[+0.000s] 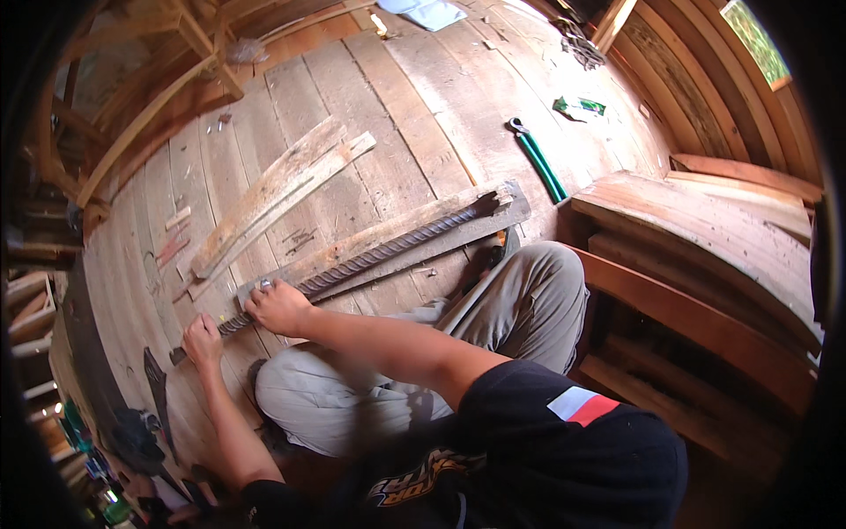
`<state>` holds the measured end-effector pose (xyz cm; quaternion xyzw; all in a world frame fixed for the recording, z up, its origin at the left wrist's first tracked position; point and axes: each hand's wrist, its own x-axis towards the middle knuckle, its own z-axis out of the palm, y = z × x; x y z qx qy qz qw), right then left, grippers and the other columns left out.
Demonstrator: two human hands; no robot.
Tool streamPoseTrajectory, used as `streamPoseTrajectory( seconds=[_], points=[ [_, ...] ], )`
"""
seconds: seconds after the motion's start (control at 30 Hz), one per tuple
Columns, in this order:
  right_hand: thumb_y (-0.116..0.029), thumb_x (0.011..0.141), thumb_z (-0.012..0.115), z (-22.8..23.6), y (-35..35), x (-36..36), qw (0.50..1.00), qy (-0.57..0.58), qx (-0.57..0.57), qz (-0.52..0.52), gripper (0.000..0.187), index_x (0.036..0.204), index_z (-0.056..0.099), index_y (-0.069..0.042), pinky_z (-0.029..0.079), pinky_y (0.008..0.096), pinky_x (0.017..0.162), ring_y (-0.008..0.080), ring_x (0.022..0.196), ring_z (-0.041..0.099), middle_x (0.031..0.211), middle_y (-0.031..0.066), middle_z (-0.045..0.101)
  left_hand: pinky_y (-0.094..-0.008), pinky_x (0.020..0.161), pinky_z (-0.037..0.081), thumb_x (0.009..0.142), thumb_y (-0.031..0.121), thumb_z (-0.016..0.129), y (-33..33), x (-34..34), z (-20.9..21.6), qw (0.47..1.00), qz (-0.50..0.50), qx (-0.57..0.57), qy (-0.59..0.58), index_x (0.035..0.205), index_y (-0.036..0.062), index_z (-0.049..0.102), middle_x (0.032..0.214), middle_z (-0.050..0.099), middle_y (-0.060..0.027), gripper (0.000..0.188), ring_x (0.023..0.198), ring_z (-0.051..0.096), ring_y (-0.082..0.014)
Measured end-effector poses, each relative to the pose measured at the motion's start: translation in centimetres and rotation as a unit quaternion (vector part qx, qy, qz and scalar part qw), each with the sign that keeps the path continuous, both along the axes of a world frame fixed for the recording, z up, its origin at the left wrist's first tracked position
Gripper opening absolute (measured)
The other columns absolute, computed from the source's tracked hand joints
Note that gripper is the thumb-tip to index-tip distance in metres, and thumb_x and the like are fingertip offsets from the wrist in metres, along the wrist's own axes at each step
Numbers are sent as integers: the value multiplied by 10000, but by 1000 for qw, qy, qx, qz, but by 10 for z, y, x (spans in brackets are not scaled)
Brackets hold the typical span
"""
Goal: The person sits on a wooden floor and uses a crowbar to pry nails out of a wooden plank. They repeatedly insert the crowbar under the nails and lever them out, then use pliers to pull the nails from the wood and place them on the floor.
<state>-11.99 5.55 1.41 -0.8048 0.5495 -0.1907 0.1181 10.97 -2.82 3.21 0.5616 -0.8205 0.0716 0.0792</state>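
Observation:
A long dark rod with a spiral, twisted surface (388,254) lies slantwise in front of my folded legs, along a weathered plank (352,240). My left hand (203,342) is closed around the rod near its lower left end. A little farther up, my right hand (278,309) grips the rod from above, with a small shiny spot at its fingers that I cannot make out. The rod's far end rests by the plank's upper right end. Whether the rod is metal or dark wood is not plain.
Loose pale boards (273,198) lie beyond the plank. A tool with long green handles (539,163) and a green wrapper (579,108) are at the upper right. Stacked timber (687,216) stands at my right, a wooden frame (141,123) at the far left. Plank flooring (326,88) spreads ahead.

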Motion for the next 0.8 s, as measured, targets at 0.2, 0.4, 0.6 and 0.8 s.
streamPoseTrajectory(
  seconds=[0.2,0.4,0.6,0.8],
  points=[
    [-260,896,469,-4,-7,-5,1000,0,-15,-3,270,1069,623,-120,418,387,846,229,987,611,1046,79,628,-572,672,438,939,307,413,-9,-6,-5,1000,-9,19,-8,741,-8,640,760,612,-275,436,732,593,-470],
    [-295,917,460,-29,-4,-1,997,19,-81,3,238,1055,589,-150,365,386,876,192,946,597,1061,53,555,-577,709,442,934,306,377,-14,6,-37,999,10,45,-10,773,-12,659,801,627,-278,455,768,597,-473],
    [-325,911,501,-34,-4,-3,995,43,-80,33,246,1078,590,-167,339,415,949,185,998,584,1087,45,544,-579,729,435,942,310,359,-7,5,-45,998,1,62,7,782,-15,651,821,631,-272,464,782,593,-475],
    [-328,907,513,-37,-8,3,996,69,-8,64,286,1121,585,-153,334,425,992,215,1149,522,1164,62,546,-576,726,436,938,308,375,-5,10,-64,997,15,68,26,785,-12,649,820,627,-277,448,787,593,-471]
  ],
)
